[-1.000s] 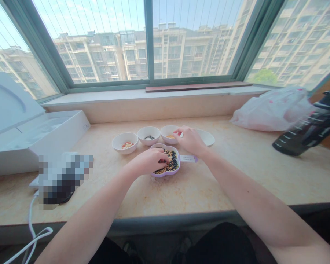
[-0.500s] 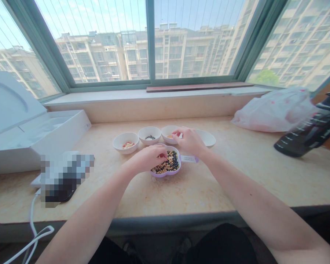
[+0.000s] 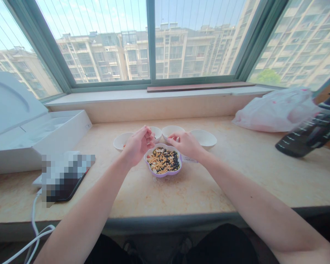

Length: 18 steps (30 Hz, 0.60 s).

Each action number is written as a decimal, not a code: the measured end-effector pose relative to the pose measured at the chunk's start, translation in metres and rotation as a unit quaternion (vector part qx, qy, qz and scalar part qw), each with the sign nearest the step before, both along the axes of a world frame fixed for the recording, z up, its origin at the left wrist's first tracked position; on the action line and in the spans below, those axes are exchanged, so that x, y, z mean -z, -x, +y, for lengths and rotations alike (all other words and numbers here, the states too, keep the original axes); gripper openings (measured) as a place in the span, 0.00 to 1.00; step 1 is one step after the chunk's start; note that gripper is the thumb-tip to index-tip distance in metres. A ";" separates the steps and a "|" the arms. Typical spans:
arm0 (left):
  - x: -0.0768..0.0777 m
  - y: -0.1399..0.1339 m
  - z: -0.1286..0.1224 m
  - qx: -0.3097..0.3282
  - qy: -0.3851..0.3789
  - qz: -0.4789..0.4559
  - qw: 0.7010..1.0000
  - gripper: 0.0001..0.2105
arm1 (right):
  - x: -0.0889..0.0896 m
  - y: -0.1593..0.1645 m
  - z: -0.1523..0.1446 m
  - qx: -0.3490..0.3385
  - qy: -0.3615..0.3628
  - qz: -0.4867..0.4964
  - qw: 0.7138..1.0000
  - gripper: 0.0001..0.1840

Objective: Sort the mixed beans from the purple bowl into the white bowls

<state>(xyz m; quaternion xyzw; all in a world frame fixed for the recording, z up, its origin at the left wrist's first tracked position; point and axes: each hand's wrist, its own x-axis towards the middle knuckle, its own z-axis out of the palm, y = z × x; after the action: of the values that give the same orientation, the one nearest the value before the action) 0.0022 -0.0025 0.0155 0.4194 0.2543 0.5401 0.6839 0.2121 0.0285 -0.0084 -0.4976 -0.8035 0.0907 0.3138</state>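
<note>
Left hand (image 3: 137,145) is raised above the worktop (image 3: 236,172), fingers curled loosely inward toward the thumb; whether a bean is pinched between them cannot be told. It sits over the gap between the first bowl (image 3: 120,140) and the second bowl (image 3: 156,132), covering part of each. Right hand (image 3: 184,144) hangs at the far right edge of the purple bowl (image 3: 163,172), thumb and forefinger drawn together in a pinch just below the third bowl (image 3: 172,131); any content of the pinch is too small to see.

The purple bowl, holding mixed beans (image 3: 162,161), lies between the two hands and slightly nearer the body than both. Both hands are about equally close to it; the right fingertips are just beside its rim. A fourth bowl (image 3: 205,138) stands right of the right hand.

A white box (image 3: 44,135) lies far left, a plastic bag (image 3: 275,110) and dark bottle (image 3: 310,132) far right
</note>
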 end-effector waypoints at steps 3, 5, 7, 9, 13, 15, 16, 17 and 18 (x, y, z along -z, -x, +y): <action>-0.001 0.003 0.002 0.010 0.041 -0.052 0.998 0.13 | 0.001 0.001 0.000 -0.005 -0.006 -0.003 1.000 0.10; -0.002 0.004 0.003 0.006 0.054 -0.072 0.996 0.14 | 0.001 0.001 -0.001 -0.010 -0.007 -0.003 1.000 0.10; -0.003 0.004 0.004 -0.004 0.060 -0.073 0.995 0.15 | 0.001 0.001 -0.002 -0.013 -0.005 -0.003 1.000 0.10; -0.004 0.005 0.004 -0.018 0.057 -0.051 0.997 0.17 | 0.000 0.001 -0.002 -0.016 -0.004 -0.003 1.000 0.10; -0.004 0.005 0.005 -0.037 0.032 0.002 0.999 0.18 | 0.000 0.001 -0.003 -0.020 0.000 -0.004 1.000 0.11; -0.003 0.005 0.006 -0.036 0.024 0.001 0.999 0.18 | 0.001 0.001 -0.002 -0.022 0.002 -0.003 1.000 0.11; -0.002 0.005 0.006 -0.033 0.023 -0.005 0.999 0.17 | 0.001 0.001 -0.002 -0.022 0.003 -0.002 1.000 0.11; -0.001 0.005 0.006 -0.029 0.022 -0.013 0.999 0.17 | 0.001 0.001 -0.002 -0.022 0.004 0.000 1.000 0.11; -0.001 0.004 0.006 -0.027 0.021 -0.020 0.999 0.16 | 0.001 0.001 -0.002 -0.023 0.005 0.002 1.000 0.11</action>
<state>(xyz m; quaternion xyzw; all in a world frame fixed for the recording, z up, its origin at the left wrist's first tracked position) -0.0022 0.0035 0.0162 0.3873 0.2632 0.5610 0.6826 0.2110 0.0265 -0.0094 -0.4802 -0.8139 0.1027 0.3105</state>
